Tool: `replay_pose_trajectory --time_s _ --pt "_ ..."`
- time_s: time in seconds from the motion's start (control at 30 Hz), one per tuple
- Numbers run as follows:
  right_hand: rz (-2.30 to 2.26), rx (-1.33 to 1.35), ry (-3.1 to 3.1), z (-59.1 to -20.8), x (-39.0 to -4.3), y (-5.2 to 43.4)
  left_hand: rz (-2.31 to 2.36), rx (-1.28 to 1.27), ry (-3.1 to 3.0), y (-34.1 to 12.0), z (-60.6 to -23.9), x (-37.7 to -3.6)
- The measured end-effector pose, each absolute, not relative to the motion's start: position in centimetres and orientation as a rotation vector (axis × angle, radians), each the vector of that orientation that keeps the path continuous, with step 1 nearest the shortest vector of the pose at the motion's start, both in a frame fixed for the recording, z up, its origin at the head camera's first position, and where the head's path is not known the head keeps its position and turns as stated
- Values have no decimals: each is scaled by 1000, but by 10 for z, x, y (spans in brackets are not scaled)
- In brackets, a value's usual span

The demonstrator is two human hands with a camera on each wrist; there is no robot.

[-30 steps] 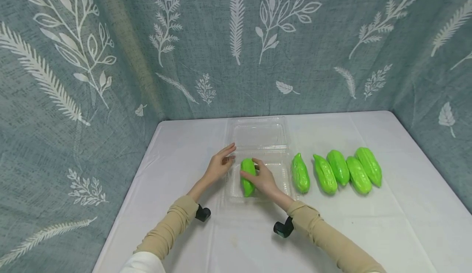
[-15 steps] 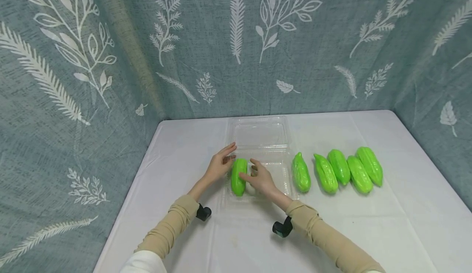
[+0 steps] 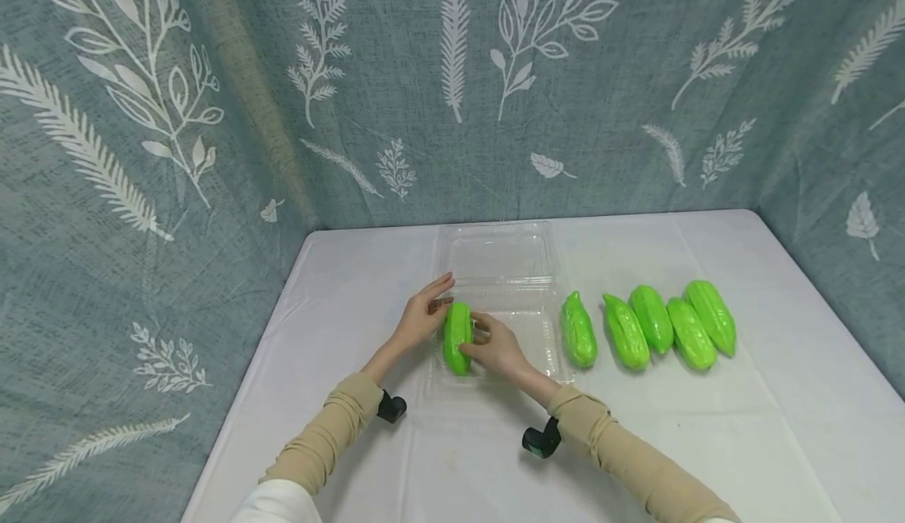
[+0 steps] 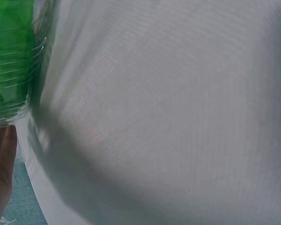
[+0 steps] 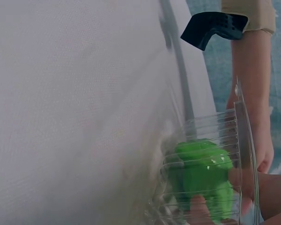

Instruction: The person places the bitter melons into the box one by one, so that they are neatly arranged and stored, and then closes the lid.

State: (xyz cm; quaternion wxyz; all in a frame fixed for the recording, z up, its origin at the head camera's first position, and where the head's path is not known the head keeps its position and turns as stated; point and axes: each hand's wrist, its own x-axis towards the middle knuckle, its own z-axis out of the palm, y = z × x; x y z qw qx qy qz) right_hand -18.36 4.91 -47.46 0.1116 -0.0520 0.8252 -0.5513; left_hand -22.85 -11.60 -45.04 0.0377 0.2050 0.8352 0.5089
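Note:
An open clear plastic clamshell box (image 3: 537, 342) lies on the white table, its lid (image 3: 495, 256) flat behind it. A bright green ridged gourd (image 3: 456, 337) lies lengthwise in the tray's left part. My right hand (image 3: 484, 340) holds the gourd from its right side, fingers curled against it. In the right wrist view the gourd (image 5: 201, 180) shows through the ribbed clear wall (image 5: 241, 140) with fingers around it. My left hand (image 3: 433, 303) rests with straight fingers on the tray's left rim. The left wrist view shows the gourd (image 4: 9, 56) behind clear plastic.
Several more green gourds (image 3: 650, 323) lie in a row on the table to the right of the box. A leaf-patterned blue-grey curtain (image 3: 452, 83) closes off the back and both sides. The white tablecloth (image 3: 459, 460) stretches toward me.
My right hand has slid the gourd leftward inside the tray, up against its left side. The left hand has stayed on the rim.

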Motion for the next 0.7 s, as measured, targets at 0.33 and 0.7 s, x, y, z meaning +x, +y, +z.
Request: replay_pose_trajectory --time_s 0.33,0.7 --pt "-1652 -176 2387 -477 -186 49 1556 648 2583 -116 -450 -228" --pt "-1653 -102 2382 -476 -185 53 1582 649 2566 -116 -450 -227"
